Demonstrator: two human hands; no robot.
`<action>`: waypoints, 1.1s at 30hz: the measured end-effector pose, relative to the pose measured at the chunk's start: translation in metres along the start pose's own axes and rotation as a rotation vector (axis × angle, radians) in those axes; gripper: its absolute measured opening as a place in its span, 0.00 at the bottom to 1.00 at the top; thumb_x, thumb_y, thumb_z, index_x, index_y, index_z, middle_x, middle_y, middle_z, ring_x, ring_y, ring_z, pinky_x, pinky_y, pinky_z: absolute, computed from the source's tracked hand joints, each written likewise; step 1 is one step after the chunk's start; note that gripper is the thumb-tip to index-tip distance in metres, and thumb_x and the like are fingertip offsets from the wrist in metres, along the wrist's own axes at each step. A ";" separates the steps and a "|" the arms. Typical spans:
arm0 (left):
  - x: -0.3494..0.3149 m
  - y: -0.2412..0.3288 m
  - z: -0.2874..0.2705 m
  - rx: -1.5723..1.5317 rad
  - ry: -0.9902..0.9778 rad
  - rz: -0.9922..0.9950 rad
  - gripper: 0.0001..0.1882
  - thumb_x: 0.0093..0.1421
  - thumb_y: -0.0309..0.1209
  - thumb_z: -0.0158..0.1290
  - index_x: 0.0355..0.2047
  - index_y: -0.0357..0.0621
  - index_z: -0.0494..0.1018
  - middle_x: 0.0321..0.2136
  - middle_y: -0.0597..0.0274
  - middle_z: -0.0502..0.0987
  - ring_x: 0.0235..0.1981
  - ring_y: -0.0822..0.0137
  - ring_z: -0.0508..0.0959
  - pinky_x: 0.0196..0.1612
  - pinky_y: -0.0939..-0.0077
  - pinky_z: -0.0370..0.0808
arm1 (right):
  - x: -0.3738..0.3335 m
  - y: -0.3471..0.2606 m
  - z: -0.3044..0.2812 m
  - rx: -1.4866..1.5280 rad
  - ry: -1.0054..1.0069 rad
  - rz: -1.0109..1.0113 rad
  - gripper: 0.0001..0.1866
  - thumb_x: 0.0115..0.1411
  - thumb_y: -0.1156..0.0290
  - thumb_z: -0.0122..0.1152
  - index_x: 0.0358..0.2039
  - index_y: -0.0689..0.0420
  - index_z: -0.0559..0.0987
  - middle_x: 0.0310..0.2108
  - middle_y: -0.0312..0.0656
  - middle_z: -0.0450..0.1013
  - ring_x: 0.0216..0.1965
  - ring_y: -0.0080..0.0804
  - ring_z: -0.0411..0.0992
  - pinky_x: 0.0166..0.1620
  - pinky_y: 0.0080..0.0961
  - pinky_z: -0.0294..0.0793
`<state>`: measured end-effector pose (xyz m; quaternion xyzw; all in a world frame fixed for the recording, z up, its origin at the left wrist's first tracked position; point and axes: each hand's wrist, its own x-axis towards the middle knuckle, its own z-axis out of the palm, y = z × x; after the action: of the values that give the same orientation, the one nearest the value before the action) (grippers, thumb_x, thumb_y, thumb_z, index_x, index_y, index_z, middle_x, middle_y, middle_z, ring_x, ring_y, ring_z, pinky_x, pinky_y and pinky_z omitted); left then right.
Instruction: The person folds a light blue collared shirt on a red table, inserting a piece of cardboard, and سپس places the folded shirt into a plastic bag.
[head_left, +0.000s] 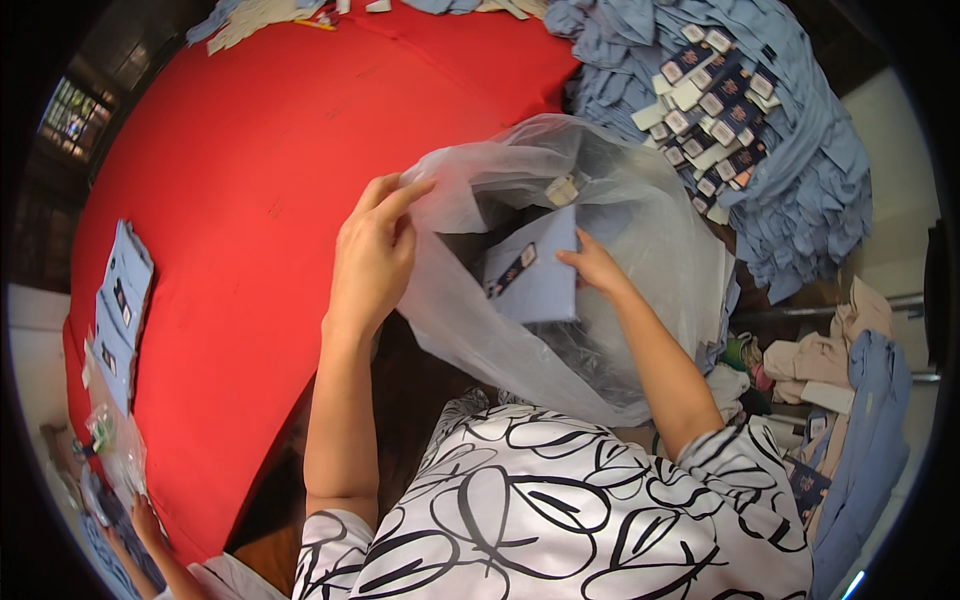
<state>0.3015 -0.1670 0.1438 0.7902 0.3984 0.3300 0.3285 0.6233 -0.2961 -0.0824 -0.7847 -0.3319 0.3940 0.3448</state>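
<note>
A large clear plastic bag (455, 310) gapes in front of me, its mouth facing up. My left hand (375, 245) is at the bag's left rim, fingers bent over the film and index finger stretched along it; its grip is partly hidden. Inside the mouth, my right hand (592, 265) pinches the right edge of a folded light-blue garment (540, 275), which carries a dark tag (515, 268). A small pale label (562, 190) shows near the bag's far side. The bag's lower part is dim and hard to make out.
A red-covered table (250, 200) fills the left and far side. Two folded blue garments (122, 290) lie at its left edge, near another person's hand (145, 520). Blue garments (800, 190) with many tags (725, 105) heap at far right; beige cloth (800, 360) lies below.
</note>
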 end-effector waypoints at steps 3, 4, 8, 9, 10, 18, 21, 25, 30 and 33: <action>-0.007 -0.005 -0.005 0.020 -0.004 -0.022 0.23 0.56 0.15 0.46 0.50 0.44 0.77 0.51 0.51 0.74 0.42 0.55 0.78 0.47 0.69 0.74 | 0.005 -0.002 0.000 -0.370 0.183 -0.230 0.27 0.60 0.66 0.63 0.58 0.59 0.70 0.53 0.54 0.72 0.49 0.48 0.73 0.53 0.35 0.73; -0.015 -0.009 -0.009 0.033 0.009 -0.046 0.23 0.56 0.15 0.46 0.50 0.44 0.77 0.51 0.51 0.74 0.43 0.56 0.78 0.48 0.68 0.74 | -0.009 -0.026 -0.011 -0.384 0.127 -0.209 0.26 0.59 0.66 0.63 0.57 0.59 0.72 0.55 0.56 0.70 0.52 0.51 0.71 0.55 0.35 0.71; -0.037 -0.017 -0.014 0.210 -0.027 -0.102 0.21 0.59 0.19 0.49 0.52 0.47 0.76 0.54 0.52 0.73 0.50 0.53 0.76 0.52 0.67 0.73 | -0.092 -0.064 -0.073 -0.743 0.377 -0.284 0.27 0.57 0.64 0.65 0.57 0.55 0.74 0.61 0.53 0.65 0.60 0.53 0.65 0.61 0.38 0.65; -0.045 -0.019 -0.016 0.240 -0.054 -0.086 0.23 0.59 0.22 0.54 0.56 0.49 0.74 0.62 0.53 0.65 0.59 0.49 0.70 0.56 0.63 0.71 | -0.110 -0.057 -0.089 -0.913 0.518 -0.225 0.30 0.57 0.62 0.66 0.60 0.54 0.72 0.62 0.52 0.65 0.59 0.53 0.66 0.60 0.40 0.65; -0.056 -0.018 -0.015 0.216 -0.029 -0.095 0.25 0.58 0.23 0.56 0.58 0.49 0.72 0.64 0.53 0.61 0.61 0.48 0.67 0.58 0.61 0.70 | -0.128 -0.053 -0.100 -0.973 0.600 -0.121 0.34 0.56 0.62 0.67 0.62 0.54 0.69 0.62 0.53 0.64 0.59 0.53 0.66 0.60 0.41 0.65; -0.145 -0.037 -0.010 0.201 -0.317 -0.182 0.53 0.38 0.24 0.73 0.66 0.53 0.61 0.71 0.47 0.39 0.67 0.41 0.57 0.65 0.57 0.66 | -0.174 0.072 -0.111 -0.250 0.281 0.054 0.43 0.57 0.65 0.67 0.69 0.58 0.57 0.58 0.56 0.68 0.50 0.44 0.73 0.49 0.37 0.76; -0.164 -0.054 0.024 0.134 -0.400 -0.228 0.58 0.40 0.24 0.72 0.69 0.60 0.54 0.71 0.41 0.35 0.67 0.36 0.56 0.63 0.54 0.67 | -0.168 -0.020 -0.033 0.161 0.155 0.070 0.40 0.59 0.68 0.64 0.68 0.58 0.56 0.49 0.53 0.73 0.30 0.33 0.76 0.30 0.27 0.78; -0.170 -0.075 0.070 0.231 -0.444 -0.006 0.56 0.39 0.23 0.72 0.68 0.59 0.57 0.70 0.36 0.35 0.69 0.35 0.51 0.66 0.48 0.61 | -0.143 -0.072 0.061 0.395 -0.125 -0.216 0.39 0.63 0.73 0.59 0.70 0.58 0.51 0.41 0.44 0.74 0.24 0.25 0.72 0.28 0.26 0.75; -0.188 -0.101 0.110 0.352 -0.526 0.341 0.40 0.38 0.24 0.69 0.56 0.43 0.70 0.69 0.34 0.42 0.66 0.31 0.52 0.64 0.43 0.61 | -0.136 -0.134 0.078 1.144 0.044 -0.298 0.35 0.64 0.80 0.55 0.67 0.57 0.51 0.43 0.47 0.74 0.28 0.28 0.74 0.29 0.27 0.77; -0.197 -0.109 0.119 0.392 -0.554 0.252 0.27 0.45 0.23 0.62 0.48 0.31 0.69 0.66 0.30 0.48 0.60 0.31 0.61 0.60 0.50 0.67 | -0.119 -0.131 0.050 1.114 0.159 -0.318 0.35 0.63 0.80 0.55 0.68 0.57 0.52 0.46 0.46 0.74 0.30 0.27 0.74 0.30 0.26 0.76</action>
<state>0.2576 -0.3136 -0.0599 0.9405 0.2494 0.0589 0.2229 0.4922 -0.3055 0.0463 -0.4526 -0.1615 0.3923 0.7844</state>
